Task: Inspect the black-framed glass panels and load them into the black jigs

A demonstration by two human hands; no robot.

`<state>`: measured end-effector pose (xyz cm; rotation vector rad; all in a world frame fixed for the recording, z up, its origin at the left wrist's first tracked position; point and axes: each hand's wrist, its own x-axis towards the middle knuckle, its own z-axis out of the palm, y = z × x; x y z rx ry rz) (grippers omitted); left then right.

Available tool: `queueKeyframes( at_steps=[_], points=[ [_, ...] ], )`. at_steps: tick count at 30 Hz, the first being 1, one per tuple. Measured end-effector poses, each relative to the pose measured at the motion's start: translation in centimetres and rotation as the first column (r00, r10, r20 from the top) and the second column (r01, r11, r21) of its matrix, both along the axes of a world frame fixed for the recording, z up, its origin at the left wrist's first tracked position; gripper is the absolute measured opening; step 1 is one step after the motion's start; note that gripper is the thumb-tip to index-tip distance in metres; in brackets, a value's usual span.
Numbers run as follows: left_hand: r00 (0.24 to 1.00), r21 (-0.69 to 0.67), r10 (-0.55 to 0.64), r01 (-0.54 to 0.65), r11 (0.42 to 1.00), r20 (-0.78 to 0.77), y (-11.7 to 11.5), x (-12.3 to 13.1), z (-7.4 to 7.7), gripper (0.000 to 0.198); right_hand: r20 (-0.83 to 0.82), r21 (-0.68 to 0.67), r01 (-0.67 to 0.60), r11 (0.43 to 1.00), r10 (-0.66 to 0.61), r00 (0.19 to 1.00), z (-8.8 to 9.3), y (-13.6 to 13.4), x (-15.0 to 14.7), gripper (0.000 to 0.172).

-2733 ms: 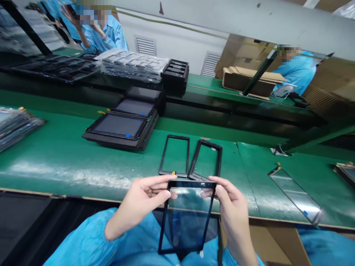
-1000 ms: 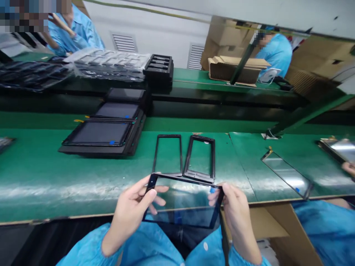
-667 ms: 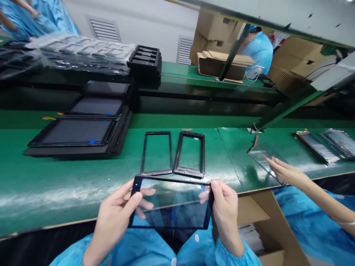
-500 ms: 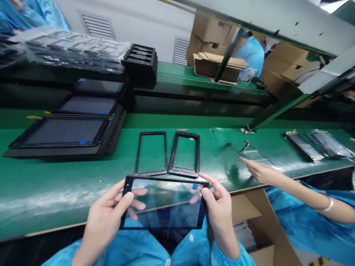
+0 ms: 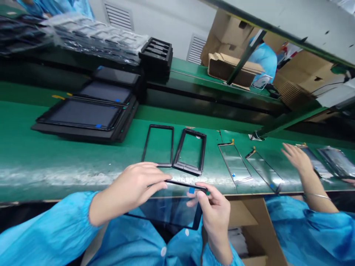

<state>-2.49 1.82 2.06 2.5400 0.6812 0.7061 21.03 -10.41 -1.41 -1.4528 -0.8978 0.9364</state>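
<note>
touch panel edge in right hand

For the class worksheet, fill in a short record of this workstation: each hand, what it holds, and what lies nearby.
Right hand: grips the edge of a black-bordered glass panel
Left hand: fingertips at the panel's upper edge
Bench: green, bearing two black frames
Nearby: two glass strips
Co-worker: hand above the bench's right end

The left hand has let go of the glass panel.
</note>
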Motion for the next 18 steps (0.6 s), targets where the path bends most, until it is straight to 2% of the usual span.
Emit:
queueKeyframes(
  at_steps=[3,8,10,12,14,15,18],
  points=[
    [1.000,-0.049,0.002,-0.001,0.999,0.018,-0.4,0.2,-0.2,0.027,-0.025,-0.036,0.018,0.999,-0.019,1.000,0.1,-0.2,0.1,0.031],
    [0.995,-0.186,0.079,-0.090,0.978,-0.064,-1.2,0.2,0.2,0.029,-0.095,-0.091,0.027,0.996,-0.035,0.995,0.1,-0.2,0.4,0.033],
    [0.996,-0.251,0.062,-0.078,0.965,-0.070,-1.5,0.8,0.6,0.030,-0.091,-0.086,-0.021,0.996,0.013,0.996,0.0,0.1,0.1,0.031],
    [0.999,-0.364,0.010,-0.028,0.931,-0.050,-1.6,1.6,0.9,0.031,-0.091,-0.050,-0.126,0.991,0.121,0.988,0.0,0.6,-0.5,0.033],
    [1.000,-0.525,0.005,-0.007,0.851,-0.006,-1.8,2.4,0.9,0.032,-0.125,-0.010,-0.202,0.979,0.199,0.972,0.0,1.2,-1.0,0.042],
    [0.999,-0.618,0.047,-0.026,0.786,0.018,-1.9,2.7,0.7,0.032,-0.161,0.003,-0.201,0.980,0.199,0.967,0.0,1.4,-1.0,0.046],
    [0.961,-0.861,0.272,-0.093,0.499,0.054,-2.3,2.8,-0.2,0.037,-0.273,-0.017,-0.104,0.994,0.096,0.957,-0.5,1.9,-0.5,0.047]
  ],
)
